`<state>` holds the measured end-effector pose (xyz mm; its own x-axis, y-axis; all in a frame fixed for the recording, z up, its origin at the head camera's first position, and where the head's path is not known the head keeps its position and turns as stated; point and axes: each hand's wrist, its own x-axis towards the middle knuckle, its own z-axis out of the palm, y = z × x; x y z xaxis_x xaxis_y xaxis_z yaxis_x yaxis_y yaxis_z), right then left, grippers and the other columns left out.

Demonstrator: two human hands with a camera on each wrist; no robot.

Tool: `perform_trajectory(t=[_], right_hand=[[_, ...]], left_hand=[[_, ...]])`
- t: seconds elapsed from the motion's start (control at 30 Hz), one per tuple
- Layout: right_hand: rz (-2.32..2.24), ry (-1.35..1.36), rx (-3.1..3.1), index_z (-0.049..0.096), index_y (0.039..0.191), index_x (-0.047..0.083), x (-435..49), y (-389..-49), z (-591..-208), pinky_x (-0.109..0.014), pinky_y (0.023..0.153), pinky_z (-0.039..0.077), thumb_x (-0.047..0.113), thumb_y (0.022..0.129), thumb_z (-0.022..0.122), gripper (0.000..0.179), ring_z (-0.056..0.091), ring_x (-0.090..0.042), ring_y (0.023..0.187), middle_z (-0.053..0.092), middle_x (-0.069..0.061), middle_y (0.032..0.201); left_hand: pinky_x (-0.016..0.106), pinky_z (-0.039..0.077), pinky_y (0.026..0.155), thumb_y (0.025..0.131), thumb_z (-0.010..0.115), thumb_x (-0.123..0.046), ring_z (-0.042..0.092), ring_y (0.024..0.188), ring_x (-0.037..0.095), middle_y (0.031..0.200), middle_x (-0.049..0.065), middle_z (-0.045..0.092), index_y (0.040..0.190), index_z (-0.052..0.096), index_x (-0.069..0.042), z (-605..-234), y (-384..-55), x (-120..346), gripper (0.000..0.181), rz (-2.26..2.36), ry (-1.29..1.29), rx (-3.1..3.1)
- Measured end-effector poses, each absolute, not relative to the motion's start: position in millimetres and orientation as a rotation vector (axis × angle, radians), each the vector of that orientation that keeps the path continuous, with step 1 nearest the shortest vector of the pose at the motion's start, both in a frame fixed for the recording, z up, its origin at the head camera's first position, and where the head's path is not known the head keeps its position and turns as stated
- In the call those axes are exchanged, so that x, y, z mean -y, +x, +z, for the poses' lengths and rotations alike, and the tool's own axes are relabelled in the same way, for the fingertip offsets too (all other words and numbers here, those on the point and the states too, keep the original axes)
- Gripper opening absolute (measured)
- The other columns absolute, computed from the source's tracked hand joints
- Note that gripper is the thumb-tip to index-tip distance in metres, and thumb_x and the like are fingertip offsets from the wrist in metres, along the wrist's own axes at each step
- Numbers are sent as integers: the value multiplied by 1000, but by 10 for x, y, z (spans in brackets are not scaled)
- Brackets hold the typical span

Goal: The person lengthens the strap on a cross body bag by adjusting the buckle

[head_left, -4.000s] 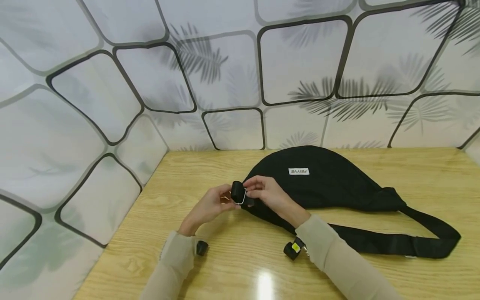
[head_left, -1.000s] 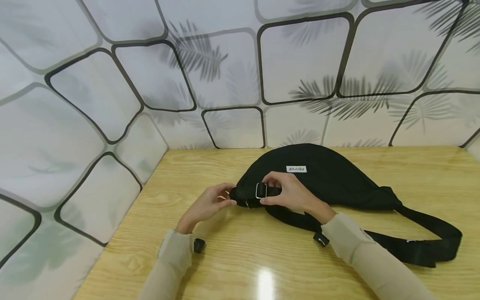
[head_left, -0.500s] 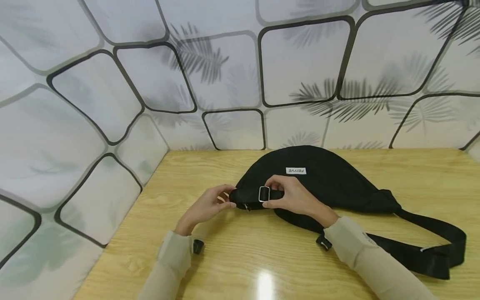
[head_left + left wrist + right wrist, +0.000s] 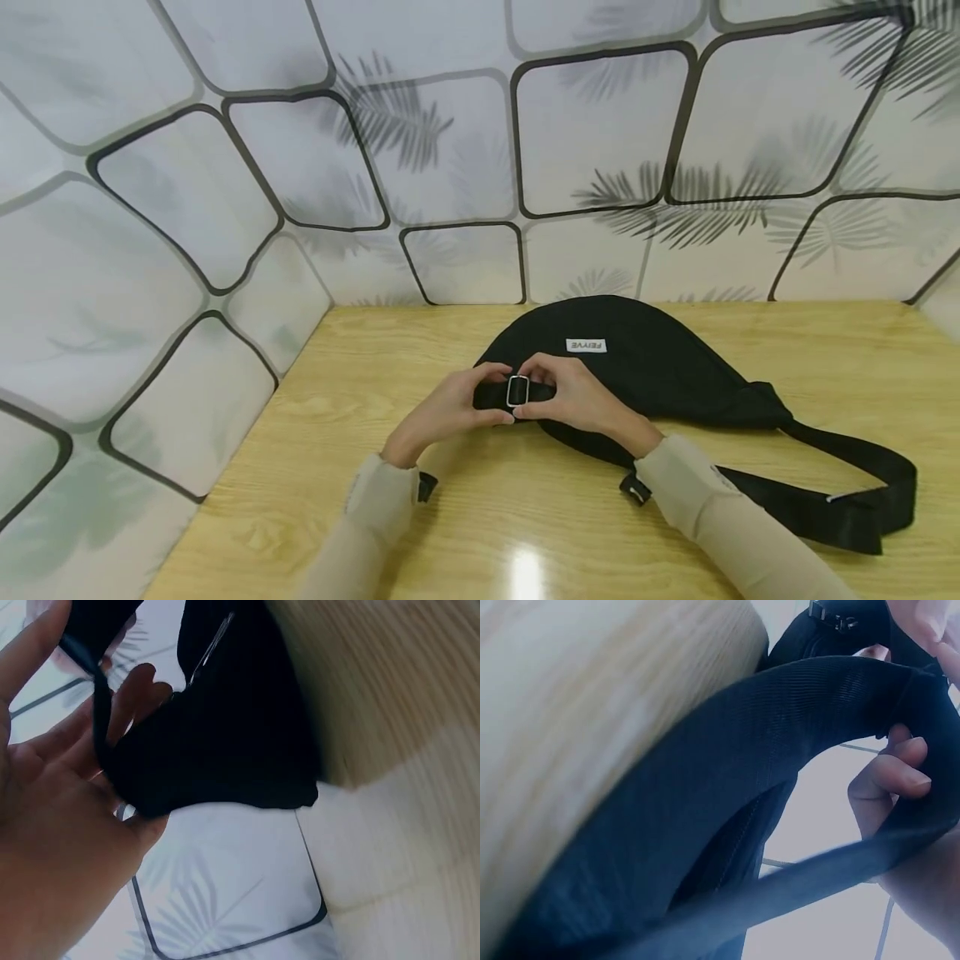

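A black waist bag (image 4: pixel 622 358) with a white label (image 4: pixel 586 346) lies on the table, its strap (image 4: pixel 817 517) looping out to the right. Both hands meet at the bag's left end, around a silver slide buckle (image 4: pixel 517 391) on the strap. My left hand (image 4: pixel 450 408) pinches the strap just left of the buckle, thumb below and fingers above. From the right, my right hand (image 4: pixel 576 398) grips the strap at the buckle's edge. In the right wrist view the webbing (image 4: pixel 780 712) curves past the curled fingers (image 4: pixel 891 778). The left wrist view shows a zipper (image 4: pixel 212 646).
The wooden table (image 4: pixel 322 433) runs back to a patterned cloth wall (image 4: pixel 457 167), with another side of it on the left. Small black devices sit under the wrists, one by the left cuff (image 4: pixel 426 486) and one by the right (image 4: pixel 636 487).
The left hand has shifted right from the bag's end to beside the buckle, and takes hold of the strap there. The right hand has moved slightly left with the buckle.
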<state>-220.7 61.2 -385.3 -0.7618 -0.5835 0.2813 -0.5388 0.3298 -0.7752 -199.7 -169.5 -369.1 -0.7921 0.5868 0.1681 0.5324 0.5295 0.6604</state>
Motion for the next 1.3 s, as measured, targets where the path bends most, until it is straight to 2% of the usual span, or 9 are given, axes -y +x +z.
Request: perform_trajectory(t=[0.23,0.4,0.53,0.67,0.77,1.0,1.3], right_hand=[[-1485,-1004,-2388,62,120,-2,-655,-2233,-3863,-35,74,47,13,88,81,40,58,-17,75,62,-4,90],[-1590,-939,-2126,53,127,-13,-737,-2318,-3910,-29,75,51,-3,96,65,34,60,-17,80,64,-7,93],[-1635,-889,-2045,51,124,-18,-791,-2360,-3928,-24,72,51,-11,97,56,28,60,-12,79,65,-5,90],[-1698,-844,-2003,52,119,-19,-788,-2366,-3935,-21,71,51,-14,95,56,24,61,-8,80,65,-2,89],[-1729,-772,-1975,56,115,-16,-791,-2356,-3932,-23,71,52,-10,95,59,21,62,-9,78,67,-1,87],[-1690,-608,-1931,63,108,-15,-855,-2347,-3945,-28,63,55,-3,97,60,16,64,-16,61,70,-4,79],[-1787,-590,-1898,63,100,-9,-816,-2322,-3966,-27,62,54,-6,97,59,6,62,-15,60,68,-3,77]], left_hand=[[45,49,100,92,76,-7,61,120,33,129,19,65,132,61,6,-3724,-2011,1652,44,1145,945,-2678],[42,49,99,93,75,-5,62,118,31,126,18,66,130,63,5,-3753,-2017,1694,41,1173,960,-2676],[41,50,97,91,78,-7,63,113,26,122,17,69,131,63,4,-3748,-2021,1695,44,1199,969,-2656],[40,50,96,89,80,-9,63,111,25,121,16,69,133,62,5,-3735,-2026,1680,49,1236,978,-2620],[42,49,99,90,79,-10,62,117,28,125,16,68,133,62,5,-3732,-2036,1676,49,1249,995,-2614],[44,46,103,91,79,-10,59,124,32,129,16,66,132,63,4,-3711,-2037,1669,46,1222,1011,-2640],[45,46,104,92,77,-11,58,125,32,131,16,65,133,62,5,-3706,-2048,1652,47,1267,1008,-2623]])
